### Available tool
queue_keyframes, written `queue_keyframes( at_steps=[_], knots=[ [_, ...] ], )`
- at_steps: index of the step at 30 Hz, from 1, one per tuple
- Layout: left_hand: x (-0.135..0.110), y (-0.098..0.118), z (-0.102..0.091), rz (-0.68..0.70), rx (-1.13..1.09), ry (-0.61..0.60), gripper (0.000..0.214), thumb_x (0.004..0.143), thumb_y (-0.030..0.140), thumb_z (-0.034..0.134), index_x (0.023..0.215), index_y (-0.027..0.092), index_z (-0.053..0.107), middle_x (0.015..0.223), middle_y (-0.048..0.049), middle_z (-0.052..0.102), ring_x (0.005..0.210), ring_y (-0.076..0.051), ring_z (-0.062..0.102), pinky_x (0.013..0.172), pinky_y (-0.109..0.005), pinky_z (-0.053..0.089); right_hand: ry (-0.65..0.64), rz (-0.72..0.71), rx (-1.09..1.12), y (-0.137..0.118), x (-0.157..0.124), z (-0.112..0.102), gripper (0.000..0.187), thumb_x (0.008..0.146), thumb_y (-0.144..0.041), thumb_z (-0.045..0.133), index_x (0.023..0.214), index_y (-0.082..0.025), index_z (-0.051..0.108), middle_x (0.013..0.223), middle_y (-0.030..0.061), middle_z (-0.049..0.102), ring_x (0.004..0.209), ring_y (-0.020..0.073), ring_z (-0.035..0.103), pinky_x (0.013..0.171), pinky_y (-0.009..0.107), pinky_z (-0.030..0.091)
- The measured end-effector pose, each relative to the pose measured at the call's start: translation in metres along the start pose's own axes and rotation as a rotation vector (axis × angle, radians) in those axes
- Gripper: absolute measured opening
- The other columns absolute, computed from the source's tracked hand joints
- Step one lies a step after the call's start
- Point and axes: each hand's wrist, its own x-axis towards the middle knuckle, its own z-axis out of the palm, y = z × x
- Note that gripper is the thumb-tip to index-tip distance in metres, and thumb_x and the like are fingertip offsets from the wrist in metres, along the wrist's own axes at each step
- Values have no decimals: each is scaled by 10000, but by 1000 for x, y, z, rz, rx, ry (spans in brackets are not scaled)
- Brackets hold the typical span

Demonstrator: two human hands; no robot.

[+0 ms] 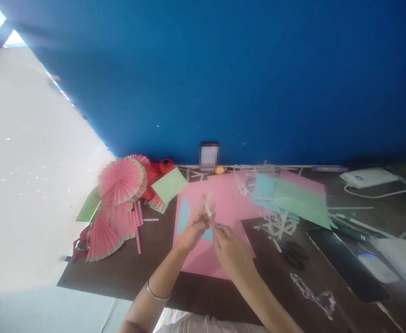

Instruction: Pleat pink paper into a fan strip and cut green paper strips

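Over a pink sheet of paper [203, 259], both hands meet near the middle of the table. My left hand [196, 225] is closed on a narrow white paper strip [207, 209] that points up and away. The fingers of my right hand [228, 245] pinch the lower end of the same strip; their tips are partly hidden and blurred. A light blue piece of paper [184, 215] lies on the pink sheet beneath and beside my left hand. Black-handled scissors [294, 255] rest to the right of my right hand, by a heap of white paper strips [279, 224].
Pink pleated paper fans [121, 181] with green edges are piled at the left, near a light green sheet [170, 186] and a red tape roll [166, 164]. Green paper [302, 201] lies right of centre. A black phone [348, 266] and a beaded band [314, 296] lie at the right.
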Motion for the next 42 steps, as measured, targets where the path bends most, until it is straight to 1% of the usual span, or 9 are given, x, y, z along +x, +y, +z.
queue_keyframes(
  at_steps=[7, 13, 19, 22, 25, 28, 36, 39, 42],
  knots=[
    [0, 0, 2, 0, -104, 27, 807, 648, 17, 470, 1352, 390, 338, 1503, 89, 186, 1365, -262, 223, 1100, -412, 250, -26, -20, -47, 0, 1, -2, 388, 821, -83, 415, 1133, -200, 615, 689, 37, 636, 508, 111, 522, 475, 224, 340],
    [3, 11, 5, 23, -264, 207, 730, 625, 18, 536, 1283, 323, 455, 1524, 31, 114, 1335, -295, 292, 1076, -440, 292, -19, -30, -55, 1, -1, 1, 367, 787, -60, 452, 1074, -191, 641, 667, 28, 632, 529, 113, 550, 471, 229, 337],
    [4, 6, 6, -3, -326, 325, 538, 678, 104, 654, 1190, 207, 527, 1342, -112, 472, 1197, -290, 492, 1020, -437, 364, 54, -74, -54, 2, -4, 4, 333, 822, -74, 450, 1073, -186, 638, 781, 51, 671, 678, 125, 616, 588, 230, 404],
    [5, 2, 10, -61, -209, 401, 446, 702, 187, 708, 1127, 165, 574, 1227, -136, 569, 1132, -271, 549, 1006, -424, 376, 58, -70, -75, 2, -7, 4, 358, 809, -56, 459, 1093, -190, 629, 804, 56, 673, 753, 149, 625, 664, 252, 427],
    [7, 3, 14, -100, -98, 413, 350, 707, 274, 718, 1004, 103, 650, 1123, -161, 628, 1071, -273, 586, 988, -411, 390, 65, -82, -115, 3, -8, 3, 376, 810, -47, 456, 1121, -187, 616, 834, 62, 675, 765, 154, 627, 680, 262, 438],
    [8, 6, 16, -113, -143, 416, 335, 740, 367, 676, 931, 92, 684, 1067, -162, 652, 1028, -274, 607, 959, -404, 411, 88, -103, -142, 3, -8, 0, 377, 815, -44, 455, 1138, -171, 602, 826, 62, 679, 788, 156, 634, 698, 260, 447],
    [5, 3, 16, -94, -218, 481, 347, 720, 382, 694, 975, 148, 685, 1024, -107, 653, 944, -245, 634, 913, -409, 432, 230, -56, -147, 3, -3, -5, 303, 848, -134, 514, 1148, -109, 553, 808, 68, 699, 789, 159, 647, 743, 257, 448],
    [5, 7, 19, -77, -178, 525, 319, 707, 384, 702, 919, 144, 701, 1139, -113, 605, 907, -229, 638, 902, -416, 436, 225, -64, -146, 4, -3, -4, 272, 845, -116, 513, 1112, -114, 571, 785, 62, 700, 796, 156, 649, 714, 240, 440],
    [5, 12, 22, -72, -146, 542, 295, 693, 383, 711, 835, 123, 712, 1043, -112, 637, 851, -200, 638, 898, -402, 439, 197, -60, -120, 6, -4, -3, 241, 850, -111, 496, 1069, -135, 593, 803, 59, 702, 792, 153, 646, 694, 236, 429]
  ],
)
